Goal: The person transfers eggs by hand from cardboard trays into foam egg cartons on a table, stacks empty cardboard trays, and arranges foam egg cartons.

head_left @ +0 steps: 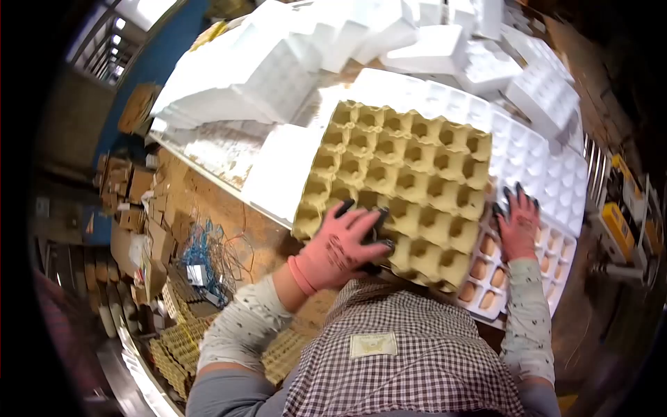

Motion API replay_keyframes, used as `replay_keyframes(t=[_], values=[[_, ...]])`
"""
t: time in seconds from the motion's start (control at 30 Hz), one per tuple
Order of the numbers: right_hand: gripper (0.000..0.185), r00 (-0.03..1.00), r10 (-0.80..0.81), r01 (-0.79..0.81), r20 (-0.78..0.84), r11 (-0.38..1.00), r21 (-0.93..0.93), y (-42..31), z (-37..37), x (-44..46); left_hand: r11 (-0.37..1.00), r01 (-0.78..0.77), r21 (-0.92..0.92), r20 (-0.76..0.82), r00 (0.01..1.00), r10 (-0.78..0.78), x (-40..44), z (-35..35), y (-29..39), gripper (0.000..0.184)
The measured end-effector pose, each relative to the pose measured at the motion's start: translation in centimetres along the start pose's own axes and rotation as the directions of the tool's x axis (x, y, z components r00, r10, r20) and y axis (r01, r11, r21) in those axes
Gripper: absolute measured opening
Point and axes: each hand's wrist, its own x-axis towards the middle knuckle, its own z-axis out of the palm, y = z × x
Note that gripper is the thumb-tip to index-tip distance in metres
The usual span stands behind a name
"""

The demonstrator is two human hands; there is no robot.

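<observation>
My left hand [347, 243], mid-frame, lies spread on the egg carton [410, 184]; my right hand [518, 226], at right, likewise spread, apparently touches the white tray [497, 315].

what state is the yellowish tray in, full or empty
Empty where visible: the yellowish tray shows only bare hollows. Hollows behind the left hand: cannot tell.

At ten o'clock a blue wall [147, 66] rises beside a row of bright lights [116, 51], while at nine o'clock the brown floor [207, 201] shows past the edge of a broad white table [208, 170].
</observation>
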Motion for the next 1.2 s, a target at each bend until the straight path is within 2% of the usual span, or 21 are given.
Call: replay_keyframes(t=[0.1,0.23,0.33,0.43,0.5,0.57,0.6,0.63,0.67,0.7,0.77,0.83,0.87,0.9,0.97,1.0,1.03,1.07,1.1,1.13,1.2], values=[[0.049,0.985,0.062,-0.022,-0.163,0.971,0.236,-0.8,-2.7,0.3,0.992,0.128,-0.004,-0.193,0.973,-0.126,-3.5,-2.0,0.1,0.061],[0.043,0.956,0.112,0.036,-0.27,0.87,0.491,-3.3,-5.9,-0.2,0.811,0.585,0.024,-0.387,0.753,-0.532,-7.5,-2.5,-4.9,0.069],[0.04,0.996,0.085,-0.036,-0.028,0.668,0.743,-9.2,-10.9,-1.7,0.626,0.779,-0.037,-0.339,0.579,-0.741,-9.4,2.8,-13.2,0.068],[0.059,0.955,-0.224,0.093,0.194,0.847,0.523,-13.9,-13.8,-3.9,0.704,0.702,0.107,-0.444,0.667,-0.598,-8.2,4.6,-14.7,0.067],[0.066,0.937,-0.278,0.233,0.213,0.949,0.213,-16.8,-12.8,-5.8,0.939,0.343,-0.032,-0.287,0.897,-0.337,-7.5,2.0,-13.0,0.063],[0.067,0.957,-0.239,0.196,0.165,0.95,0.241,-16.4,-11.4,-6.7,0.983,0.023,-0.182,-0.017,1.0,-0.027,-6.3,-0.8,-10.2,0.057],[0.067,0.965,-0.222,0.181,0.139,0.949,0.257,-15.8,-10.9,-7.1,0.987,-0.045,-0.153,-0.025,0.999,0.042,-6.1,0.6,-9.0,0.058],[0.065,0.969,-0.065,-0.063,0.238,0.867,0.494,-14.9,-10.7,-7.4,0.986,-0.11,-0.122,-0.033,0.994,0.107,-6.3,2.3,-8.5,0.059],[0.063,0.943,0.159,-0.332,0.293,0.51,0.793,-14.9,-10.9,-7.7,0.978,-0.052,-0.204,-0.056,0.998,0.042,-6.6,3.3,-8.9,0.059],[0.06,0.843,0.323,-0.453,0.43,-0.004,0.892,-14.9,-11.3,-7.9,0.958,0.003,-0.286,-0.073,0.997,-0.025,-6.8,4.1,-9.5,0.06],[0.056,0.781,0.208,-0.553,0.589,-0.208,0.807,-13.5,-11.1,-8.6,0.851,0.06,-0.523,-0.094,0.987,-0.127,-7.1,4.7,-11.2,0.06],[0.059,0.96,-0.065,-0.151,0.274,0.702,0.696,-16.4,-12.0,-6.8,0.211,0.02,-0.977,-0.069,0.912,-0.404,-6.9,5.3,-10.7,0.057],[0.062,0.949,-0.009,-0.152,0.316,0.863,0.482,-18.5,-11.6,-6.6,-0.062,0.072,-0.995,0.094,0.844,-0.529,-6.4,3.8,-9.9,0.048],[0.064,0.935,-0.002,-0.088,0.355,0.968,0.235,-20.1,-11.0,-6.3,-0.238,-0.049,-0.97,0.094,0.828,-0.553,-5.8,3.8,-9.7,0.05],[0.064,0.965,-0.128,0.09,0.23,0.981,0.171,-19.9,-10.5,-5.9,0.009,0.024,-1.0,0.019,0.945,-0.326,-5.6,4.0,-10.7,0.06],[0.062,0.972,-0.069,-0.01,0.225,0.942,0.335,-19.0,-10.7,-5.9,0.572,-0.029,-0.82,-0.089,0.993,-0.077,-4.5,2.8,-10.1,0.056],[0.061,0.973,-0.009,-0.108,0.232,0.865,0.489,-17.7,-11.0,-6.2,0.798,0.114,-0.592,0.073,0.993,-0.087,-3.7,1.6,-7.4,0.047],[0.056,0.957,0.038,-0.226,0.289,0.721,0.655,-16.0,-11.3,-6.4,0.93,0.041,-0.366,0.003,0.999,-0.043,-3.6,2.9,-6.2,0.051],[0.054,0.787,0.186,-0.612,0.589,0.11,0.783,-15.1,-12.3,-6.9,0.994,-0.018,-0.11,-0.056,0.998,0.012,-3.4,3.9,-5.4,0.055],[0.054,0.826,0.208,-0.547,0.524,0.073,0.834,-14.3,-12.4,-7.2,0.978,-0.078,-0.193,-0.136,0.989,0.052,-3.4,4.0,-5.8,0.055],[0.059,0.932,0.183,-0.357,0.313,0.305,0.883,-12.4,-11.4,-7.4,0.911,-0.027,-0.412,-0.187,0.981,-0.056,-3.0,3.6,-5.7,0.052]])
